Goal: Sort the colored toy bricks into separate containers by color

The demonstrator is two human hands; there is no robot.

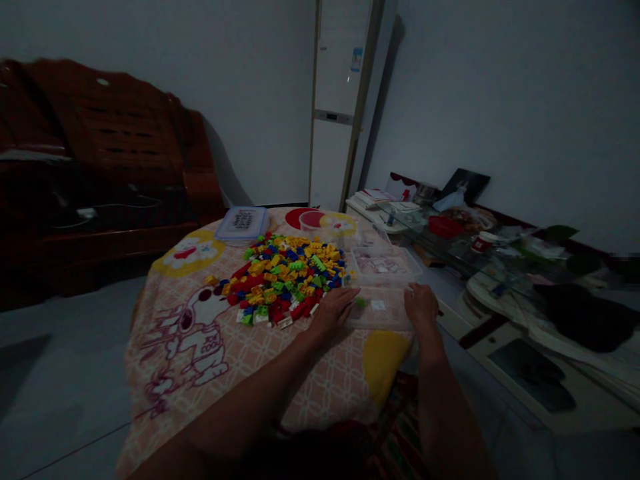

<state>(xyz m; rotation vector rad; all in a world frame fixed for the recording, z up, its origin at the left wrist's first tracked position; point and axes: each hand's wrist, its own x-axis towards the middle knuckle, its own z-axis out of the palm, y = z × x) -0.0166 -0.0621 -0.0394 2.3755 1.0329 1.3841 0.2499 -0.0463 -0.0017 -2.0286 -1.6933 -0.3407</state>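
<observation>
A clear plastic box point(393, 313) rests near the table's right side, with a pale label and a green brick point(360, 303) showing at its left end. My left hand point(332, 313) is at that left end, fingers reaching over the edge and closed on it. Around the right end curl the fingers of my right hand point(421, 307). Just behind is a second clear box point(387, 261). A big heap of yellow, red, blue, green and white toy bricks point(293, 273) spreads to the left of my left hand.
A patterned cloth point(305, 387) covers the round table. At its back stand a blue-rimmed container point(243, 223) and a round clear tub point(311, 220). A cluttered glass-topped cabinet point(420, 227) runs along the right. A wooden bench point(120, 147) is at the left.
</observation>
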